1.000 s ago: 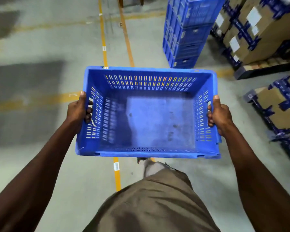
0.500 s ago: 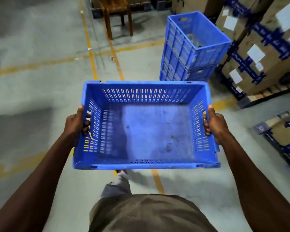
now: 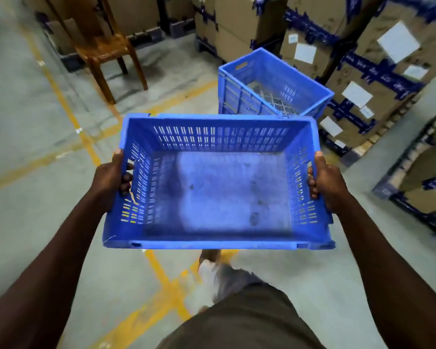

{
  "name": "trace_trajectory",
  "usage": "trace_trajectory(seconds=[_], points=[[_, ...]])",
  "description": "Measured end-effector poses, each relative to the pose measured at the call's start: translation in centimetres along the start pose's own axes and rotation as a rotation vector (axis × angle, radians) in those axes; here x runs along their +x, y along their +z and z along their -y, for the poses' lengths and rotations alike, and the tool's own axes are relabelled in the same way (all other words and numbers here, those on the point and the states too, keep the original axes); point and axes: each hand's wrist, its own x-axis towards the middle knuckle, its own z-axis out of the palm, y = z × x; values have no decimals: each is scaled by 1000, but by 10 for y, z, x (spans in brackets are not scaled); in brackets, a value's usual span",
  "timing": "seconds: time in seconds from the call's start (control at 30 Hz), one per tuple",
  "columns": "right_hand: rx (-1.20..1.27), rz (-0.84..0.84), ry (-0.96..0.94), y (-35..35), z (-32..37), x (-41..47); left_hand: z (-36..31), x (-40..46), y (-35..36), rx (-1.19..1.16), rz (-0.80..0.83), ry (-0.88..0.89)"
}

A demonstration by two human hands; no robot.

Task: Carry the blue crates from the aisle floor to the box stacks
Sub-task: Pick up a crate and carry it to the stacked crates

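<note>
Carrying item: empty blue crate (image 3: pixel 219 187), held level at centre, above the aisle floor (image 3: pixel 35 152).
Left hand (image 3: pixel 111 181) at 9 o'clock and right hand (image 3: pixel 325 183) at 3 o'clock each hold a grip curled round a side wall. Crate stack (image 3: pixel 275 89) stands at 1 o'clock, just beside taped boxes (image 3: pixel 378 79). Advised: keep level, square corners over stack, lower evenly.

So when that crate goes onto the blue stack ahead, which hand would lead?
Probably the right hand. The crate stack stands ahead and to the right, by the taped boxes. The left hand grips the carried crate on the far side, so it would likely follow.
</note>
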Motion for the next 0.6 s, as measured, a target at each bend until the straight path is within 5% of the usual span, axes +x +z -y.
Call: trace_trajectory(seconds=[0.6], points=[[193, -403, 115, 75, 179, 255, -287, 418, 221, 264, 482, 54]])
